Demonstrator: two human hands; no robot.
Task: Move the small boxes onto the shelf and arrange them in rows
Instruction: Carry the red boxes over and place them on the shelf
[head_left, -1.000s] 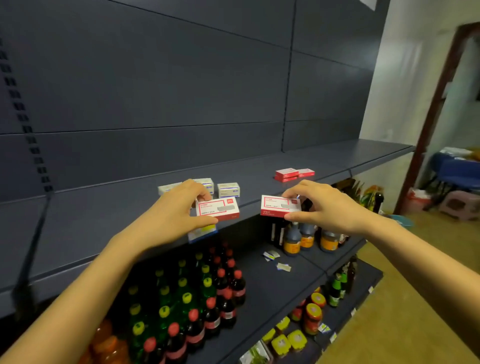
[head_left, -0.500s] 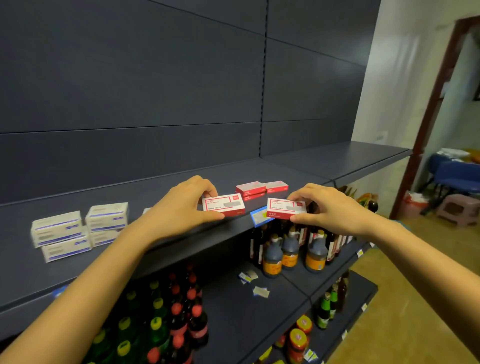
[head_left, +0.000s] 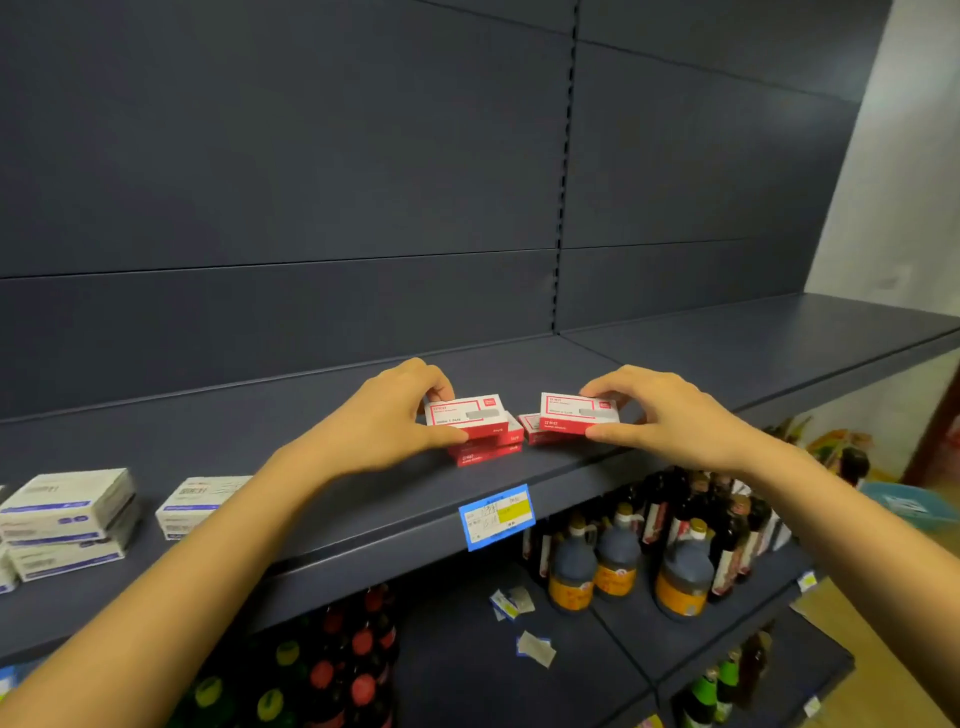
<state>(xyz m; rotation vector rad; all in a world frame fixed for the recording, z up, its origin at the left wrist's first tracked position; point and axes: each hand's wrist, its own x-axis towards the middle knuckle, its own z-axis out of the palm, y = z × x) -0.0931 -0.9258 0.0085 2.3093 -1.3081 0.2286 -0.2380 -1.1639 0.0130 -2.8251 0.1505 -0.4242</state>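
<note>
My left hand (head_left: 384, 421) grips a small red and white box (head_left: 465, 413) and holds it on top of a stack of two red boxes (head_left: 488, 449) on the dark grey shelf (head_left: 363, 499). My right hand (head_left: 670, 415) grips a second red and white box (head_left: 576, 413), which rests on another red box (head_left: 535, 431) just right of the stack. Both held boxes lie flat, label up. Whether they press on the boxes below or hover just above, I cannot tell.
White and blue boxes (head_left: 67, 514) are stacked at the shelf's left end, with another white box (head_left: 195, 501) beside my left forearm. A blue and yellow price tag (head_left: 496, 514) hangs on the shelf edge. Dark sauce jugs (head_left: 623, 561) and red-capped bottles (head_left: 343, 670) fill the lower shelves.
Both hands have carried their red and white boxes to the right and further onto the shelf, to the red boxes lying there. The view has swung right with them.
</note>
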